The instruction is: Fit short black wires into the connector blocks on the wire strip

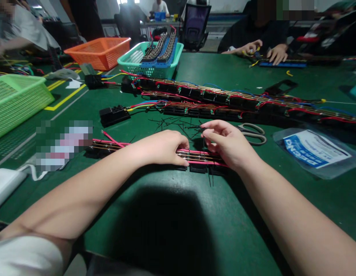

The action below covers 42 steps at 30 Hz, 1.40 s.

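Observation:
A black strip assembly with brass rods and red wires (pixel 196 156) lies across the green table in front of me. My left hand (pixel 165 147) grips it from above, thumb on the near side and fingers curled over the far side. Above its right part, my right hand (pixel 222 140) pinches a thin black cable tie (pixel 203 142) between thumb and fingers. Other tie ends (pixel 211 179) stick out from the strip's near edge. Loose black cable ties (pixel 169 122) lie scattered just beyond my hands. A pair of grey-handled scissors (pixel 254 134) rests right of my right hand, partly hidden by it.
Longer wired strips (pixel 212 96) stretch across the table behind. Beyond them stand a teal basket (pixel 132 65) holding blue-edged parts, an orange basket (pixel 109 51) and a green basket (pixel 22 96). A plastic bag (pixel 318 149) lies at right. A co-worker's hands (pixel 277 53) work across the table.

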Tool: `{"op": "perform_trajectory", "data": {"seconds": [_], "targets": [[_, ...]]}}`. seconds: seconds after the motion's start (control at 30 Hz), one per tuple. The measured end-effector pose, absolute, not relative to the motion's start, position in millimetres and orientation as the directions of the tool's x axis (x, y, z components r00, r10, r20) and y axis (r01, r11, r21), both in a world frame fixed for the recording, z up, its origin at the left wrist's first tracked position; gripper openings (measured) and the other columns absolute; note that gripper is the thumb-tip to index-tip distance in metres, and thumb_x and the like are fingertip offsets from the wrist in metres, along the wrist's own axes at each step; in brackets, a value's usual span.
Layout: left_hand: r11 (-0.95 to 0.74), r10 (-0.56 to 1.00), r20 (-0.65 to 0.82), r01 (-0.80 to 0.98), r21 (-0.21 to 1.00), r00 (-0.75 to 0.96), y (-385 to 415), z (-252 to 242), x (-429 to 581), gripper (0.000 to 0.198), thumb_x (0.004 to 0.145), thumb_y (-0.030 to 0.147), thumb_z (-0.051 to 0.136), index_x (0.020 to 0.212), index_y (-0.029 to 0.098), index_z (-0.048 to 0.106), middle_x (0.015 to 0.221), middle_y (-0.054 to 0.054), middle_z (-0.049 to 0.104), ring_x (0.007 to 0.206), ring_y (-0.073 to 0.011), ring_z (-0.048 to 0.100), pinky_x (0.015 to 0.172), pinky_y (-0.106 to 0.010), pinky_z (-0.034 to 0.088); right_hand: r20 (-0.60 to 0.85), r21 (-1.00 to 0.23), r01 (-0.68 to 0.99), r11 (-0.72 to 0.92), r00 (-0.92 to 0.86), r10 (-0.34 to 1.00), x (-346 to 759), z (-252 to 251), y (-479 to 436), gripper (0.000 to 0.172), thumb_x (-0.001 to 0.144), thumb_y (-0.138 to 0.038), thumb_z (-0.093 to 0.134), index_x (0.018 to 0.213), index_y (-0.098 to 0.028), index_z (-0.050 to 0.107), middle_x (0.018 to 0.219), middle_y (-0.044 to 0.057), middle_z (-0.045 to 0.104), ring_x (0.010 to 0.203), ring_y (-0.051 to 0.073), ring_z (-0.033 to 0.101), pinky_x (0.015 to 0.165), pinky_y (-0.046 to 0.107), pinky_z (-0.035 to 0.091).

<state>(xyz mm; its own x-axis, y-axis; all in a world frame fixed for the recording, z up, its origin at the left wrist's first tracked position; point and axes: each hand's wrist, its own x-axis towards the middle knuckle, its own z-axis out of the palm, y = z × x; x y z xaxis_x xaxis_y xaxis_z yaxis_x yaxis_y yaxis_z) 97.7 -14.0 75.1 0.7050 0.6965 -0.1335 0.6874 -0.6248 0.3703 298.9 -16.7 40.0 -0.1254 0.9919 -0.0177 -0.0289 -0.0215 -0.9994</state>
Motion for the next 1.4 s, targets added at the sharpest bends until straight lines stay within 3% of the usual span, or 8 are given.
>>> {"op": "perform_trajectory", "data": {"seconds": [0.47,1.0,1.4], "targets": [[-0.655,0.713,-0.116,0.715,0.243,0.692,-19,76,102,0.029,0.079,0.039,0.067,0.102,0.022,0.075,0.091,-0.005,0.074,0.082,-0.0193,0.066,0.068,-0.028,0.043,0.057,-0.997,0.040,0.061,-0.095,0.994,295,36,-19,0.024,0.071,-0.027,0.075,0.087,-0.020,0.059,0.070,-0.003,0.060,0.057,0.009,0.053,0.046,0.020,0.037],[-0.646,0.715,-0.127,0.719,0.256,0.687,-17,78,102,0.028,0.077,0.041,0.066,0.093,0.020,0.074,0.085,-0.004,0.072,0.075,-0.0181,0.062,0.063,-0.028,0.038,0.104,-0.985,0.126,0.119,-0.121,0.987,294,33,-18,0.021,0.073,-0.027,0.072,0.086,-0.021,0.056,0.069,-0.004,0.057,0.055,0.009,0.051,0.048,0.023,0.036],[-0.683,0.702,-0.114,0.710,0.170,0.703,-20,79,102,0.029,0.081,0.045,0.061,0.094,0.022,0.073,0.086,-0.004,0.070,0.075,-0.0191,0.062,0.062,-0.029,0.038,0.061,-0.986,0.135,0.098,-0.258,0.964,293,29,-16,0.022,0.070,-0.026,0.073,0.081,-0.020,0.054,0.064,-0.005,0.056,0.058,0.010,0.050,0.054,0.024,0.040]]}}
